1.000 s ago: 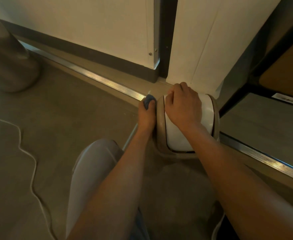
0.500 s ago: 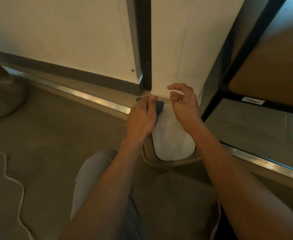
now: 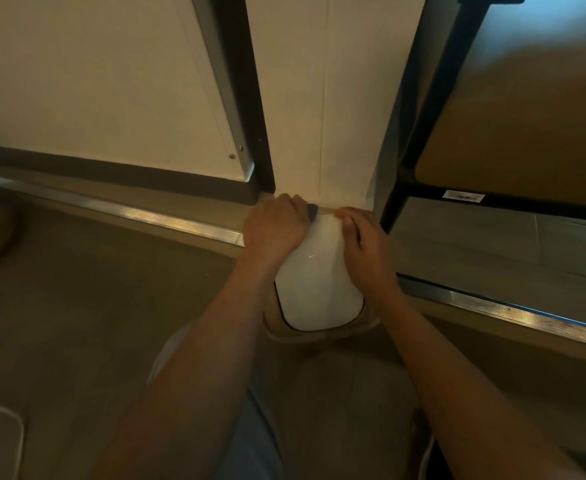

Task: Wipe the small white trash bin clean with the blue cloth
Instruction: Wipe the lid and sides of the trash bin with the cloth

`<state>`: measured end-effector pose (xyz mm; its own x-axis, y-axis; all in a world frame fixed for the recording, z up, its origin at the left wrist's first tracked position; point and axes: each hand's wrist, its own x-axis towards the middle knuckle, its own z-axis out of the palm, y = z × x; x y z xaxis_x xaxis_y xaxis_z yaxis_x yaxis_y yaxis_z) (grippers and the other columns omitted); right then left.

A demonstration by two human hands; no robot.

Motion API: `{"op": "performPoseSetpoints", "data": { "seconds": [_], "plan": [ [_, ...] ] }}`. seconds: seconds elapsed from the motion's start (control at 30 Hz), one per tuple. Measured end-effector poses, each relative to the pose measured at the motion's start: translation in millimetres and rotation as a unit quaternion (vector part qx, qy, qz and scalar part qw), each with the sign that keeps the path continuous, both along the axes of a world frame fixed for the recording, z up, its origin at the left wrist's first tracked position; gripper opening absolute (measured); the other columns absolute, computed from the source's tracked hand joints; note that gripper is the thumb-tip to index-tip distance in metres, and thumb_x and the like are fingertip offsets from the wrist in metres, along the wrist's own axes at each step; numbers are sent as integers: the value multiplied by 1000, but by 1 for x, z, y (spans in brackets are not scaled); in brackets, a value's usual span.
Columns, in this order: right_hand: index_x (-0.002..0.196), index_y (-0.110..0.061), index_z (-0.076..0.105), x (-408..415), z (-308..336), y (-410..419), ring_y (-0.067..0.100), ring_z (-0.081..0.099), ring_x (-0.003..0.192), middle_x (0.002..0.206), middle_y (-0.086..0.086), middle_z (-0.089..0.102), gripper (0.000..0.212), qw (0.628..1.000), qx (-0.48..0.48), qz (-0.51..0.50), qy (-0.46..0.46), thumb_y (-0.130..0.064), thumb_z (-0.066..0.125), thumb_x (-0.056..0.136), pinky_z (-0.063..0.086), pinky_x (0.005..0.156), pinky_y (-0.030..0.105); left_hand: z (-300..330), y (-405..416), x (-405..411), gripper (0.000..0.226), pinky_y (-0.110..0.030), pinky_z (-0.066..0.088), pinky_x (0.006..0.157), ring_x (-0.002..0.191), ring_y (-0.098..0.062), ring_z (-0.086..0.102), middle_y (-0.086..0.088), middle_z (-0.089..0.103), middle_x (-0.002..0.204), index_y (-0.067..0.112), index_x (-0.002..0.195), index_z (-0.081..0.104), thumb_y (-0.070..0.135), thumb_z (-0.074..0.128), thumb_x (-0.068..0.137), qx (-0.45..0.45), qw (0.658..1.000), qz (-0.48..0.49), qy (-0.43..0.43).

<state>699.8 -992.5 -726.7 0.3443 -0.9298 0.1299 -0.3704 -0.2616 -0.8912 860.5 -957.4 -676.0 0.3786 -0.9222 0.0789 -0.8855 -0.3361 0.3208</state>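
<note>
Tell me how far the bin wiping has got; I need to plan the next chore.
Done: can't tell; the white lid shines, but that proves little. In hand: left hand holds the blue cloth at the trash bin's far top edge while the right hand steadies it. Left: near rim and sides.

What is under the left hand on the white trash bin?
A blue cloth; only its corner shows past the left hand. The rest is covered. The bin lies beneath.

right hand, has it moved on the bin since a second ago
Yes. The right hand has shifted off the white lid's middle to the lid's right edge, fingertips near the far end, judged against the trash bin.
</note>
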Motion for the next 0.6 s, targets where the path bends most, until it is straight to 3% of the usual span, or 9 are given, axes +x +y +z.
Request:
{"op": "performPoseSetpoints", "data": {
  "seconds": [0.07, 0.1, 0.2, 0.27, 0.37, 0.43, 0.5, 0.6],
  "plan": [
    [124, -8, 62, 1, 5, 0, 11, 56, 113, 124, 7, 62, 32, 1000, -16, 0, -15, -21, 39, 108, 45, 103, 27, -1, -1, -20, 30, -44, 53, 67, 81, -35, 63, -16, 62, 91, 2, 107, 62, 24, 43, 104, -17, 997, -49, -66],
    [121, -6, 64, 1, 6, 0, 9, 56, 109, 120, 8, 63, 31, 999, -32, 4, -23, -19, 40, 107, 46, 101, 27, -4, 7, -32, 29, -49, 55, 75, 91, -35, 65, -15, 65, 100, 5, 113, 62, 27, 45, 104, -33, 995, -54, -75],
    [116, -5, 64, 1, 3, -3, 13, 58, 106, 115, 9, 63, 35, 998, -53, 9, -13, -24, 38, 103, 48, 98, 29, -22, 60, -46, 46, -50, 37, 114, 138, -30, 46, -9, 53, 146, 16, 141, 52, 42, 36, 107, -63, 993, -70, -77],
    [115, -9, 63, 1, 0, -4, 15, 57, 105, 115, 7, 61, 37, 998, -67, 7, 17, -27, 33, 104, 48, 97, 31, -32, 99, -35, 49, -51, 29, 120, 149, -33, 32, -10, 44, 156, 16, 147, 49, 41, 36, 107, -79, 987, -100, -94],
    [116, -10, 62, 0, -4, -2, 15, 56, 106, 115, 5, 59, 44, 997, -79, 16, 18, -34, 28, 104, 47, 98, 30, -33, 105, -5, 47, -50, 35, 116, 143, -34, 42, -14, 49, 151, 11, 143, 53, 35, 31, 110, -83, 989, -94, -73],
    [117, -10, 62, 0, -7, 1, 16, 55, 109, 117, 6, 59, 47, 997, -70, 21, 3, -38, 27, 102, 46, 100, 32, -16, 77, 4, 45, -46, 47, 103, 122, -32, 59, -15, 61, 129, 8, 129, 59, 35, 29, 109, -70, 997, -8, 25],
    [117, -9, 62, 1, -8, 2, 19, 55, 109, 117, 7, 59, 50, 998, -62, 26, 6, -41, 28, 100, 46, 100, 36, 0, 33, 8, 44, -41, 48, 86, 102, -31, 62, -12, 63, 106, 9, 111, 60, 39, 28, 109, -23, 991, 53, 121],
    [122, -1, 60, 3, -7, 2, 22, 55, 112, 121, 15, 60, 59, 999, -9, 33, -12, -47, 35, 95, 44, 102, 38, 5, 3, -12, 46, -42, 48, 86, 102, -31, 61, -10, 64, 107, 13, 113, 60, 44, 27, 107, 28, 999, 11, 26]
  ]
}}
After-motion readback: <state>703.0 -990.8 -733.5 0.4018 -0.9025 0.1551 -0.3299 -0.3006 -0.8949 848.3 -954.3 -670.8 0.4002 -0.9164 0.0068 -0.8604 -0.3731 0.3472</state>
